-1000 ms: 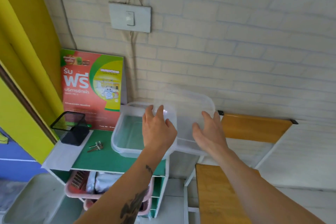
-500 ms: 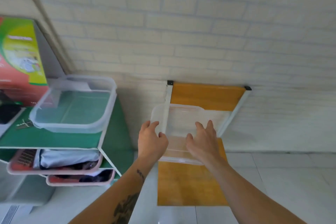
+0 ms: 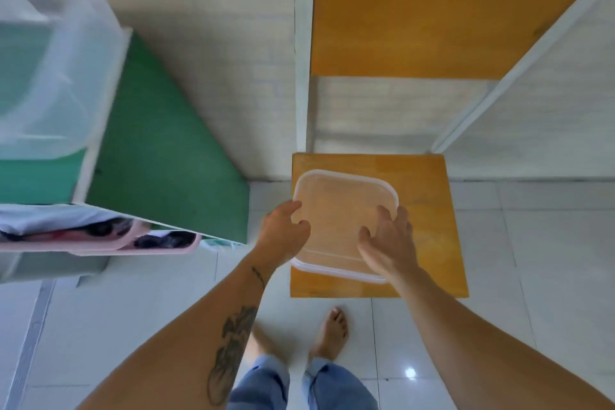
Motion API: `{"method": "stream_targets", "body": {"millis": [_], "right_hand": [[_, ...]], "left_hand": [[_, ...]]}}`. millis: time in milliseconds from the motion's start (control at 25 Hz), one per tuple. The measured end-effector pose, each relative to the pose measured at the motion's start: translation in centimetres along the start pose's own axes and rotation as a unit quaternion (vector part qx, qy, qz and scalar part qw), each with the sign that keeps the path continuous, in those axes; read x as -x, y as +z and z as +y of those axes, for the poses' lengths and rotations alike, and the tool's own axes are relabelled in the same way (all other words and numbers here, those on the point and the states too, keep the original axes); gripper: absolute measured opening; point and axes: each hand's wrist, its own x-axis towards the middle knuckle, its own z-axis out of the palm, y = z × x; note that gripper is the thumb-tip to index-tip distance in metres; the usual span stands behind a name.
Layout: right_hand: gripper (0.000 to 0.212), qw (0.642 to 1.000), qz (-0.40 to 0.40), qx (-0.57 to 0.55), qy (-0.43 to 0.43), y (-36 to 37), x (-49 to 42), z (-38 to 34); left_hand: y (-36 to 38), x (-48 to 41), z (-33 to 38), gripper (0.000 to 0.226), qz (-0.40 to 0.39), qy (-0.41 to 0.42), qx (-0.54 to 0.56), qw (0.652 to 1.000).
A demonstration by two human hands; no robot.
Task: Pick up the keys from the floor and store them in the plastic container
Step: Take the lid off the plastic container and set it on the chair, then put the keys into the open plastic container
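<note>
- One clear lid [image 3: 342, 220] flat on one chair seat [image 3: 429, 210]
- Left hand [image 3: 283, 233] half-open, touching lid edge
- Right hand [image 3: 387, 243] spread wide, fingers on lid

Two hands [image 3: 286, 233] [image 3: 387, 243], one lid [image 3: 342, 210], one chair [image 3: 429, 27].

Clear, square plastic lid [image 3: 336, 220] flat on the orange chair seat [image 3: 429, 226]; keys unseen.

Both forearms reach forward, left hand [image 3: 283, 231] and right hand [image 3: 386, 243] curled, fingers spread apart.
</note>
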Motion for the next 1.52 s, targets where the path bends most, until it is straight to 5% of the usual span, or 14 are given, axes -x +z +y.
{"method": "stream_targets", "body": {"millis": [320, 560, 1080, 1520], "right_hand": [[0.046, 1.000, 0.000, -0.005, 0.014, 6.6, -4.6, 4.1], [0.069, 0.999, -0.032, -0.014, 0.017, 2.4, -2.0, 0.7], [0.062, 0.954, -0.017, -0.080, -0.290, -18.5, 9.7, -19.0], [0.064, 0.887, 0.036, -0.035, -0.459, -18.4, 15.9, -33.9]], "left_hand": [[5.7, -6.6, -4.4, 0.052, 0.006, -0.011, 0.020, 1.000], [1.6, -2.7, -1.3, 0.058, 0.006, 0.009, -0.016, 1.000], [-19.4, 14.4, 11.0, 0.040, 0.224, 0.184, -0.020, 0.957], [-31.7, 19.1, 6.3, 0.033, 0.371, 0.192, 0.027, 0.908]]}}
